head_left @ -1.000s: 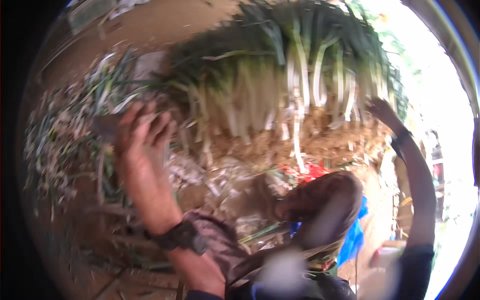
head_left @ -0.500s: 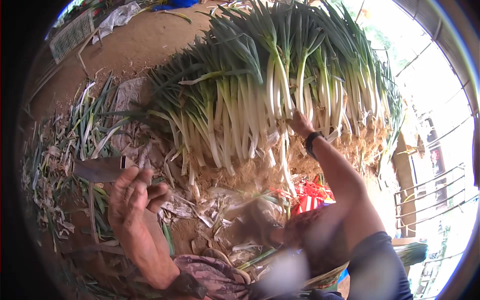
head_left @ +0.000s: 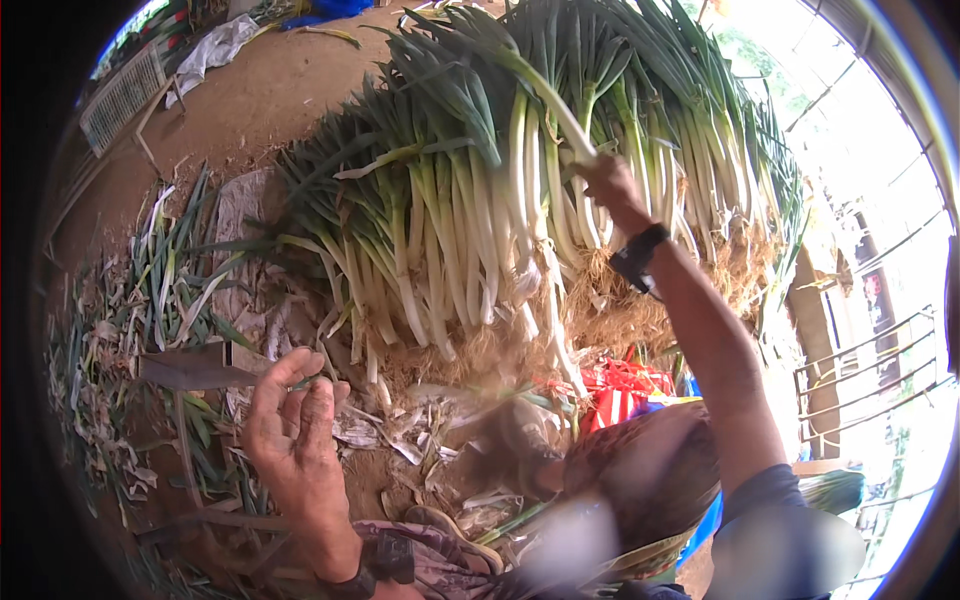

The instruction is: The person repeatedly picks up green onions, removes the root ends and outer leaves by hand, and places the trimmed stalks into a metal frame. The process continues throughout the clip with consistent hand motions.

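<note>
A big heap of long green onions (head_left: 470, 230) leans across the middle, with white stalks and hairy roots toward me. My right hand (head_left: 612, 190) grips one green onion (head_left: 560, 115) by its white lower stalk, and its leaves reach back over the heap. At the lower left, my left hand (head_left: 300, 430) is raised with loosely curled fingers and a gap between them; nothing in it can be made out. Just beyond its fingertips, a flat metal blade (head_left: 185, 367) sits atop a thin post.
Trimmed leaves and peelings (head_left: 120, 350) cover the ground at left. A red plastic bag (head_left: 620, 390) lies beside my knee. One pale crate (head_left: 122, 100) stands far left, and a metal rail (head_left: 860, 390) is at right. A bundle of greens (head_left: 832, 490) lies lower right.
My right hand has risen from the roots' edge, tilting one green onion up out of the row. My left hand has shifted slightly right, its fingers curling closer together.
</note>
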Available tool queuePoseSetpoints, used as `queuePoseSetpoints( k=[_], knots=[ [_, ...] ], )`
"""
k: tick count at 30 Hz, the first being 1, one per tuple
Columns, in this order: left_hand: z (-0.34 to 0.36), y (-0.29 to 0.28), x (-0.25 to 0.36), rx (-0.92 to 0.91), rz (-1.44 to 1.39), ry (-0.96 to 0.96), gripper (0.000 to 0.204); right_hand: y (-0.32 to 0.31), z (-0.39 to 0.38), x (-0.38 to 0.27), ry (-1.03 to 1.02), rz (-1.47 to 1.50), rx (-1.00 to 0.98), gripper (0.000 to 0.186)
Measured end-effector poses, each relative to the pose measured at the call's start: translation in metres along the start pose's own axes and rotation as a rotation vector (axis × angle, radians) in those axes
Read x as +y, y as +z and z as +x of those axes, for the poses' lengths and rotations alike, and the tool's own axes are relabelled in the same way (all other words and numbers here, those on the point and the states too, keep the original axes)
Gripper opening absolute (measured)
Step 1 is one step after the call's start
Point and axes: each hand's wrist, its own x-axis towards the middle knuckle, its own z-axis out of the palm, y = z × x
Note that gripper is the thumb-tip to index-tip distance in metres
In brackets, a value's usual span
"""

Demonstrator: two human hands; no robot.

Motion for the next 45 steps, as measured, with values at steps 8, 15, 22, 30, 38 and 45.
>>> queuePoseSetpoints(
  k=[8, 15, 22, 30, 38, 45],
  knots=[
    [-0.006, 0.003, -0.007, -0.059, 0.139, -0.057, 0.028, 0.120, -0.083, -0.004, -0.119, -0.485, 0.038, 0.099],
    [-0.005, -0.011, -0.017, -0.120, 0.204, 0.032, 0.026, -0.032, -0.036, -0.009, -0.140, 0.148, -0.439, 0.078],
    [-0.009, -0.019, -0.023, -0.308, 0.320, 0.006, 0.037, -0.234, -0.177, -0.073, -0.683, 0.252, -0.394, 0.045],
    [-0.100, 0.065, -0.013, -0.169, 0.503, 0.914, 0.099, -0.222, -0.408, -0.027, -0.167, 0.880, -1.000, 0.061],
    [-0.198, 0.069, -0.018, -0.667, 0.723, 0.949, 0.061, -0.251, -0.483, 0.015, 0.261, 0.665, -1.317, 0.063],
    [-0.182, 0.081, 0.007, -0.185, 0.330, 0.941, 0.042, -0.233, -0.433, 0.024, -0.300, 1.076, -1.034, 0.059]
  ],
)
